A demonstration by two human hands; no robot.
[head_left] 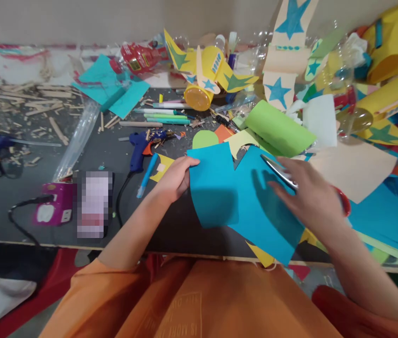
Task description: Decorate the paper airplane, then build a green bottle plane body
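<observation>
In my left hand [177,178] the left edge of a sheet of blue paper [216,188] is pinched between thumb and fingers. The sheet has a V-shaped notch in its top edge, and its right part spreads over the table's front. My right hand [311,192] is closed around a pair of scissors [279,171] with metal blades and red handles, the handles partly hidden by the hand. The blades point up and left above the right part of the paper, and the hand casts a shadow on it.
Behind the paper lie a rolled green sheet [278,129], a blue glue gun [140,148] and several markers [165,116]. A yellow bottle craft [204,70] stands farther back. At left are a phone [95,204], a purple box [54,203] with a cable, and scattered wooden sticks [47,101].
</observation>
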